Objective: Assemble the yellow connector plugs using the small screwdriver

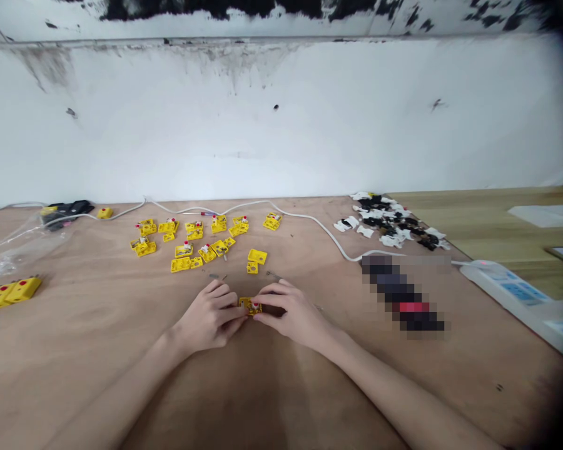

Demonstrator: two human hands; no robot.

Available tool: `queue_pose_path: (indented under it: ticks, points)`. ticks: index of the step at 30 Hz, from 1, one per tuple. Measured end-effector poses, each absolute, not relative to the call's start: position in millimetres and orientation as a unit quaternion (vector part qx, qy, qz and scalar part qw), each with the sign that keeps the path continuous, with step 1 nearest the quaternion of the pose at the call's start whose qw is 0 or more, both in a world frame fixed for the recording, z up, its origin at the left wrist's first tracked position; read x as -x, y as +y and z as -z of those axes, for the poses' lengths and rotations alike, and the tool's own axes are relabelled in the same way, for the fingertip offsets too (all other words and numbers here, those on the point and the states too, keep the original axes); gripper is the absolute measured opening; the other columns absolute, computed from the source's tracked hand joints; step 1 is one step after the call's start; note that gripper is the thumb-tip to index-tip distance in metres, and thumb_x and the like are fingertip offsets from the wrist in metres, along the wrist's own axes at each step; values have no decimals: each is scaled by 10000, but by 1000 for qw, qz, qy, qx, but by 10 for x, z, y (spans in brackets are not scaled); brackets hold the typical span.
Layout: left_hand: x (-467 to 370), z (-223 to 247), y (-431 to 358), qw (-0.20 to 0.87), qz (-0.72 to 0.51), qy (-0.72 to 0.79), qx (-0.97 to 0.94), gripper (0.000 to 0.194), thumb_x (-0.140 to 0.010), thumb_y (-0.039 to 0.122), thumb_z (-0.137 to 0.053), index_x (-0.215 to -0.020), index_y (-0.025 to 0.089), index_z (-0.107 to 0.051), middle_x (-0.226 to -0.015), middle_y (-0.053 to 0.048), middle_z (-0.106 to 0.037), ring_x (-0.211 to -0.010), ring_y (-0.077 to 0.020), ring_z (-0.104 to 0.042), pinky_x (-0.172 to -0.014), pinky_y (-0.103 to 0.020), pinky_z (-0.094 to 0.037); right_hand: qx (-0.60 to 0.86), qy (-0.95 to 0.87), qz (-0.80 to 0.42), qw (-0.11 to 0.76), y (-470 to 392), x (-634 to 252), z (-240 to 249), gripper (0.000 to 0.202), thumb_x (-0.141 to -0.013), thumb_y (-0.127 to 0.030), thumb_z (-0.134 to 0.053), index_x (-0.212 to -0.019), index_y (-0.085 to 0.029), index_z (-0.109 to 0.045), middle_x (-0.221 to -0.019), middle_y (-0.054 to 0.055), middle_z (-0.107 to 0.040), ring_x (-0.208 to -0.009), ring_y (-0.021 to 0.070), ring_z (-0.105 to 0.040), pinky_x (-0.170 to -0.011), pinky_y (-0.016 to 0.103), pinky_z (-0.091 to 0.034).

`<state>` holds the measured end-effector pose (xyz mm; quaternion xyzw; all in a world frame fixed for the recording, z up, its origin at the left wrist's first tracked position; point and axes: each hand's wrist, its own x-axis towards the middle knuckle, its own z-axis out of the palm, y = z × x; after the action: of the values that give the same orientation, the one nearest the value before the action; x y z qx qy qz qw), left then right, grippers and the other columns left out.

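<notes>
Between my two hands, low over the wooden table, is a small open yellow plastic housing (244, 304) with metal bits and a white-and-red part inside. My left hand (211, 315) pinches its left side with thumb and forefinger. The fingers of my right hand (288, 309) close on the right side, at the white-and-red button piece (256, 306). Just beyond lie an empty yellow shell (258, 255) and a small square yellow piece (252, 268). Small metal pieces (214, 276) rest near my left knuckles. My fingers hide part of the housing.
Several opened yellow housings (194, 230) are spread farther back, with a screwdriver (209, 214) among them. Closed yellow units (9, 294) stand at left by a plastic bag (23, 244). A white cable (309, 220) runs to a power strip (520, 294); black and white pieces (389, 219) are heaped at right.
</notes>
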<state>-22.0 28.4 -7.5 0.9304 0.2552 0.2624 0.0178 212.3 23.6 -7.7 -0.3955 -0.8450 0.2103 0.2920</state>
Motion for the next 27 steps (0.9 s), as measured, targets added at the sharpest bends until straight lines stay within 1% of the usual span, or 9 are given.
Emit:
queue_pose_path:
  ticks: [6, 9, 12, 14, 16, 18, 20, 23, 27]
  points:
    - [220, 64, 295, 22, -250, 256, -933, 160, -954, 208, -571, -905, 199, -723, -714, -23, -581, -728, -167, -477, -730, -342, -365, 386, -849, -223, 282, 237, -2153, 52, 237, -887, -275, -727, -1123, -251, -731, -1068, 39, -727, -977, 194, -655, -910, 355, -522]
    - [224, 65, 298, 19, -243, 257, -935, 167, -963, 223, -565, -906, 195, -719, -713, -23, -586, -734, -170, -477, -740, -346, -370, 377, -847, -242, 287, 262, -2225, -13, 310, -993, -198, -523, -1277, -245, -636, -1162, 61, -702, -1088, 205, -629, -966, 390, -514]
    - [218, 54, 300, 22, -239, 254, -937, 187, -970, 229, -556, -883, 193, -718, -699, -21, -580, -729, -169, -478, -732, -342, -377, 382, -827, -243, 333, 306, -2308, -78, 397, -1017, -127, -387, -1356, -253, -550, -1254, 68, -672, -1182, 208, -608, -1028, 431, -494]
    - [211, 42, 301, 24, -238, 254, -937, 197, -971, 232, -553, -875, 194, -721, -690, -21, -573, -723, -169, -481, -724, -341, -385, 402, -792, -237, 394, 321, -2335, -113, 351, -1015, -163, -448, -1331, -262, -565, -1252, 64, -681, -1157, 213, -640, -1013, 423, -517]
    - [205, 33, 302, 27, -242, 257, -935, 196, -967, 233, -557, -876, 198, -726, -720, -29, -590, -741, -172, -501, -725, -343, -400, 412, -736, -249, 477, 303, -2319, -138, 288, -995, -196, -537, -1267, -262, -606, -1223, 64, -700, -1042, 202, -702, -934, 378, -574]
    - [205, 33, 304, 36, -256, 258, -931, 182, -958, 227, -567, -885, 203, -732, -833, -53, -642, -824, -185, -550, -764, -349, -430, 395, -676, -277, 558, 254, -2259, -151, 245, -973, -193, -591, -1209, -252, -627, -1196, 67, -715, -931, 187, -741, -846, 333, -616]
    - [210, 46, 309, 53, -272, 253, -927, 162, -951, 213, -577, -906, 201, -732, -1002, -73, -678, -970, -206, -592, -843, -360, -462, 367, -642, -298, 603, 191, -2178, -146, 221, -956, -166, -618, -1162, -246, -638, -1171, 66, -729, -906, 183, -754, -816, 310, -632]
    - [223, 82, 316, 85, -279, 239, -926, 155, -958, 192, -567, -964, 195, -722, -1132, -73, -689, -1074, -205, -618, -936, -360, -489, 351, -658, -297, 596, 124, -2080, -109, 235, -934, -130, -642, -1134, -251, -662, -1125, 53, -749, -913, 182, -757, -818, 298, -638]
    - [232, 114, 317, 110, -266, 238, -928, 178, -974, 187, -540, -987, 189, -718, -1117, -72, -713, -1011, -194, -656, -924, -351, -526, 355, -688, -283, 566, 127, -2048, -72, 254, -925, -125, -648, -1144, -251, -674, -1098, 49, -759, -888, 181, -762, -806, 299, -644]
